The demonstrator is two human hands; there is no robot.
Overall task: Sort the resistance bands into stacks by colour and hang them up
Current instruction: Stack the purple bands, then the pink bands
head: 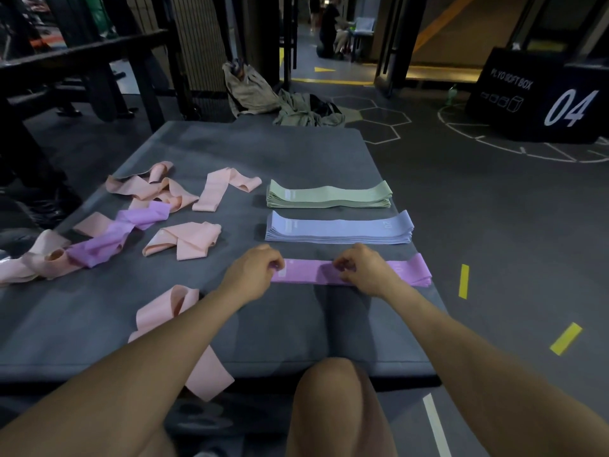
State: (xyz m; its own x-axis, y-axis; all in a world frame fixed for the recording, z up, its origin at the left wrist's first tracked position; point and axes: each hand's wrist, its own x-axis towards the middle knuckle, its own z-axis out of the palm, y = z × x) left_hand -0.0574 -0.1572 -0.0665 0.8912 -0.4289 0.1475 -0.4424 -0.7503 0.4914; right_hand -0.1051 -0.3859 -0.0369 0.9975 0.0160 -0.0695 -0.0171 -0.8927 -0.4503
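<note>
Purple bands [408, 270] were stacked flat on the grey mat [296, 153], nearest the person, and were pinched by both hands: the left hand [253, 275] at the left end, the right hand [362, 268] mid-length. Blue stack [339, 227] and green stack [329, 194] were laid beyond; pink bands [184, 239] were scattered leftward.

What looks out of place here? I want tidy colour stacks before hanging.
One purple band lies twisted among the loose pink bands at left, away from the purple stack both hands are squaring.
</note>
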